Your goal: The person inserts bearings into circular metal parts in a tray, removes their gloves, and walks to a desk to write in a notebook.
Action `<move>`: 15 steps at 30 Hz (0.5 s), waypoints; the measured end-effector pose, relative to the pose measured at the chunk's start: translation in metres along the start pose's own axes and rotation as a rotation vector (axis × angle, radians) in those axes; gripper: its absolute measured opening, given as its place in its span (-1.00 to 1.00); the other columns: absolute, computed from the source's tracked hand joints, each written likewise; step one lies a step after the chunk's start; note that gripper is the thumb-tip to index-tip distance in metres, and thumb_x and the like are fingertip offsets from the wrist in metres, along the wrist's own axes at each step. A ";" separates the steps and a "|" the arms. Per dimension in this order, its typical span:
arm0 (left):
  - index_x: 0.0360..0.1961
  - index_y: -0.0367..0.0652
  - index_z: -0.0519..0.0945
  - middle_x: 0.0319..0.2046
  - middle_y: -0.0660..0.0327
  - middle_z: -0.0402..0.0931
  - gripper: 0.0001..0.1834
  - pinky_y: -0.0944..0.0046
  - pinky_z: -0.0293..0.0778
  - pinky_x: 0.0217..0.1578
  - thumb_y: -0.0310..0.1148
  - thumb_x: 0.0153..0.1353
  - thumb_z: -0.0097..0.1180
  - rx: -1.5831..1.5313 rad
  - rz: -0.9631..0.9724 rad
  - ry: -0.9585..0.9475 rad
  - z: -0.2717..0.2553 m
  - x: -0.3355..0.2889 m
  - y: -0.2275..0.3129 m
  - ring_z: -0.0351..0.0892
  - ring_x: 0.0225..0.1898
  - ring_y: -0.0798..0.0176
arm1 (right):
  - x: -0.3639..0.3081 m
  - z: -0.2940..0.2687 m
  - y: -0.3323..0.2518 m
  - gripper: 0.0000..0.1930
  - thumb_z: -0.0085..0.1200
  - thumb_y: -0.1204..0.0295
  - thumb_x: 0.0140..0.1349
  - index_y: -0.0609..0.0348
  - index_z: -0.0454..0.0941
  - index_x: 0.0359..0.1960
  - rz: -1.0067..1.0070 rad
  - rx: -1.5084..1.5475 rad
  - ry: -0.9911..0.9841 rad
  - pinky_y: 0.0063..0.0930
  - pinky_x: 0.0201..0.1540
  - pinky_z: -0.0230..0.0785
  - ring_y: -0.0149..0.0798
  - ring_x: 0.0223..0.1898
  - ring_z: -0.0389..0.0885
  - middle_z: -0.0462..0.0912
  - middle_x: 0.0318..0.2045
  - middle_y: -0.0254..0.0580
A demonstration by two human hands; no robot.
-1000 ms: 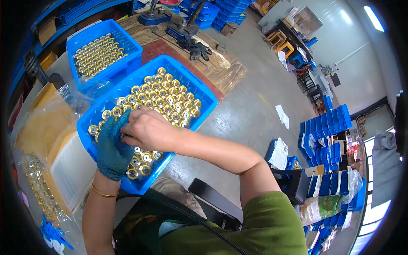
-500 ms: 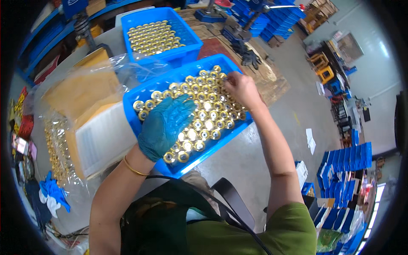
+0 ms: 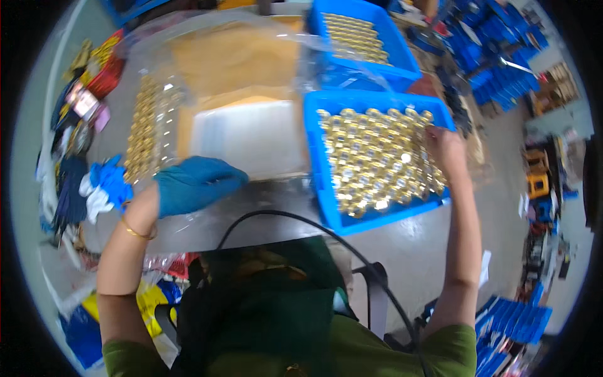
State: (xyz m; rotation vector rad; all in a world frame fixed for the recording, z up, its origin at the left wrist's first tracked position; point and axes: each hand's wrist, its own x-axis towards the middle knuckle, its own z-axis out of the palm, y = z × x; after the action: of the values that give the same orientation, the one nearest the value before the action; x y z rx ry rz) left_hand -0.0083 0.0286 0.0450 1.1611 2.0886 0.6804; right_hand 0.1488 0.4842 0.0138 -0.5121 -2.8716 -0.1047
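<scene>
My left hand [image 3: 201,185], in a blue glove, is over the grey tabletop just in front of a white sheet [image 3: 245,135]. Its fingers stretch to the right, close together and slightly blurred, and I see nothing in them. At the right side of a blue plastic bin [image 3: 316,164], my bare right hand [image 3: 447,149] has its fingers curled down at the edge of the rows. Whatever its fingertips grip is hidden. Small round brass-coloured parts [image 3: 370,151] with dark centres stand in close rows in this bin.
A second blue bin [image 3: 402,70] with similar brass parts stands behind. Clear plastic and brown paper [image 3: 235,63] lie left of the bins, beside more brass parts [image 3: 143,129]. Blue and white gloves [image 3: 107,182] lie far left. A black cable [image 3: 282,215] crosses before me.
My left hand has lifted off the brass parts and moved left, out of the bin. The right hand stays at the bin's right side. The view has swung left.
</scene>
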 end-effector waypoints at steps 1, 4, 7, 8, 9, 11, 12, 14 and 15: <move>0.06 -0.19 0.51 -0.04 -0.01 0.52 -0.59 0.17 0.43 -0.01 -0.18 0.28 -0.02 -0.016 -0.075 -0.066 0.005 -0.005 -0.006 0.54 -0.06 0.00 | 0.003 -0.008 -0.018 -0.80 0.08 0.35 0.17 0.21 0.64 -0.29 -0.043 0.162 0.028 -0.20 -0.26 0.46 0.03 -0.34 0.63 0.63 -0.38 0.09; 0.15 -0.15 0.41 0.03 -0.03 0.46 -0.53 0.15 0.37 0.07 -0.17 0.28 -0.04 0.249 0.026 0.064 0.024 -0.019 -0.016 0.48 0.01 -0.06 | 0.007 -0.046 -0.090 -0.80 0.11 0.42 0.17 0.30 0.62 -0.24 -0.111 0.583 -0.052 -0.39 -0.25 0.46 -0.14 -0.33 0.67 0.67 -0.32 0.02; 0.29 -0.10 0.24 0.15 -0.09 0.33 -0.42 0.05 0.29 0.15 -0.28 0.23 0.00 0.342 0.042 0.131 0.018 -0.026 -0.012 0.35 0.13 -0.17 | 0.007 -0.073 -0.160 -0.81 0.13 0.43 0.16 0.27 0.62 -0.24 -0.386 0.833 -0.293 -0.44 -0.24 0.46 -0.24 -0.31 0.67 0.68 -0.32 -0.05; 0.30 -0.09 0.21 0.18 -0.10 0.29 -0.39 0.05 0.26 0.18 -0.29 0.22 0.01 0.417 0.114 0.211 0.017 -0.025 -0.011 0.30 0.17 -0.18 | 0.006 -0.076 -0.177 -0.81 0.14 0.44 0.15 0.25 0.62 -0.23 -0.477 0.890 -0.406 -0.44 -0.23 0.47 -0.20 -0.33 0.67 0.68 -0.32 -0.04; 0.30 -0.09 0.21 0.18 -0.10 0.29 -0.39 0.05 0.26 0.18 -0.29 0.22 0.01 0.418 0.100 0.217 0.013 -0.023 -0.013 0.30 0.17 -0.18 | 0.008 -0.076 -0.194 -0.79 0.11 0.45 0.14 0.25 0.61 -0.20 -0.583 0.880 -0.514 -0.39 -0.18 0.47 -0.14 -0.30 0.66 0.67 -0.30 -0.01; 0.33 -0.06 0.17 0.24 -0.09 0.21 -0.35 0.05 0.17 0.24 -0.32 0.21 0.04 0.559 0.186 0.504 0.000 -0.015 -0.028 0.19 0.25 -0.19 | 0.016 -0.069 -0.229 -0.77 0.09 0.46 0.14 0.24 0.60 -0.17 -0.708 0.870 -0.625 -0.35 -0.14 0.47 -0.07 -0.27 0.65 0.66 -0.28 0.02; 0.33 -0.06 0.17 0.24 -0.09 0.21 -0.35 0.05 0.17 0.24 -0.32 0.21 0.04 0.558 0.188 0.512 -0.010 -0.008 -0.038 0.19 0.25 -0.19 | 0.021 -0.061 -0.244 -0.74 0.07 0.47 0.13 0.25 0.58 -0.14 -0.770 0.777 -0.652 -0.30 -0.08 0.44 -0.02 -0.21 0.62 0.64 -0.24 0.05; 0.31 -0.09 0.22 0.25 -0.05 0.23 -0.41 0.13 0.11 0.27 -0.35 0.24 0.00 0.391 0.176 0.731 -0.027 0.003 -0.060 0.18 0.29 -0.05 | 0.035 -0.031 -0.273 -0.69 0.03 0.48 0.10 0.26 0.55 -0.10 -0.891 0.686 -0.579 -0.22 0.03 0.39 0.05 -0.12 0.57 0.61 -0.17 0.10; 0.31 -0.09 0.22 0.25 -0.05 0.23 -0.41 0.13 0.11 0.27 -0.35 0.24 0.00 0.395 0.172 0.738 -0.029 0.005 -0.067 0.18 0.29 -0.05 | 0.046 -0.009 -0.287 -0.67 0.01 0.47 0.08 0.27 0.54 -0.08 -0.944 0.684 -0.479 -0.19 0.07 0.36 0.06 -0.07 0.55 0.59 -0.14 0.11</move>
State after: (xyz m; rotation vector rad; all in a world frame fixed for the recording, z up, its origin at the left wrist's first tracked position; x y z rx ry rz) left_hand -0.0679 -0.0029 0.0164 1.4686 2.8581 0.9002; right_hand 0.0082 0.2297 0.0246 1.0608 -3.0101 0.9132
